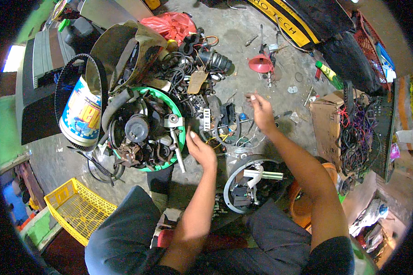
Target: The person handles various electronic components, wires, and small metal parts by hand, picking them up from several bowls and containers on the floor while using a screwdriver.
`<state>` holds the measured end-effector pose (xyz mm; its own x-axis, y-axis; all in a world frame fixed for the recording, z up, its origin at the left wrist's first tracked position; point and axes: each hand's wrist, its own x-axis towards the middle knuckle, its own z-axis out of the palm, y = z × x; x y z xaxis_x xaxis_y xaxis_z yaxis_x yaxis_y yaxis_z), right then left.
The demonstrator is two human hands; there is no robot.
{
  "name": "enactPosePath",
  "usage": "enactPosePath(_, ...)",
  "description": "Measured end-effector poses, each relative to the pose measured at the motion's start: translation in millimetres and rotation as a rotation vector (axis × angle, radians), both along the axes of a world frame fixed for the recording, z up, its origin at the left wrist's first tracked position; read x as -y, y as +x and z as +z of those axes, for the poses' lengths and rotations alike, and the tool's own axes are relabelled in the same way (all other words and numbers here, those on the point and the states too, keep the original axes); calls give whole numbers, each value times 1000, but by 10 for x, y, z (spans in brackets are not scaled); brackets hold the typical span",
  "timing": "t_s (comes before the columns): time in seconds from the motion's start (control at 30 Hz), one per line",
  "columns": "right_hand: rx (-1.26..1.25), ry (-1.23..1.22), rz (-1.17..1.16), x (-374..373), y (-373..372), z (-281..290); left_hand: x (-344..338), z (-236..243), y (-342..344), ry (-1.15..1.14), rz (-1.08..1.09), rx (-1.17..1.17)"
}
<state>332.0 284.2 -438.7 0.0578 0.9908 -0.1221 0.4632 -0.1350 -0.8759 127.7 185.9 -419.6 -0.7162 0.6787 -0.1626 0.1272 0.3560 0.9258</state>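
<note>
My left hand (201, 150) is held beside the right rim of a green basin (175, 104), its fingers stretched out and nothing seen in them. Greasy metal parts fill that basin, among them a round dark part (136, 128) and a silver metal bar (178, 153) hanging over the rim. Farther out, my right hand (263, 113) is raised over the floor with thumb and fingertips pinched together. Whatever small thing is at those fingertips is too small to name. Between the hands lie a heap of cables and small parts (227, 121).
Below the hands stands a round pale-rimmed container (229, 195) of parts. A yellow crate (73, 213) and a white bucket (80, 112) are at left. A red funnel (260, 64) lies ahead; a cardboard box (326, 123) by tangled wires (360, 133) sits at right.
</note>
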Motion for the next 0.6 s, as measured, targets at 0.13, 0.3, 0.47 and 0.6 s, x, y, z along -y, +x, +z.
enactPosePath(0.13, 185, 245, 65, -222, -199, 182, 358, -21, 50, -117, 24, -15)
enactPosePath(0.3, 141, 181, 87, -309, -462, -20, 386, -90, 178, -131, 18, 57)
enactPosePath(0.47, 119, 169, 233, -241, -652, -40, 172, -99, 259, -15, -105, 37)
enactPosePath(0.6, 50, 131, 285, -189, -691, -3, -34, -193, 148, -98, -155, 49)
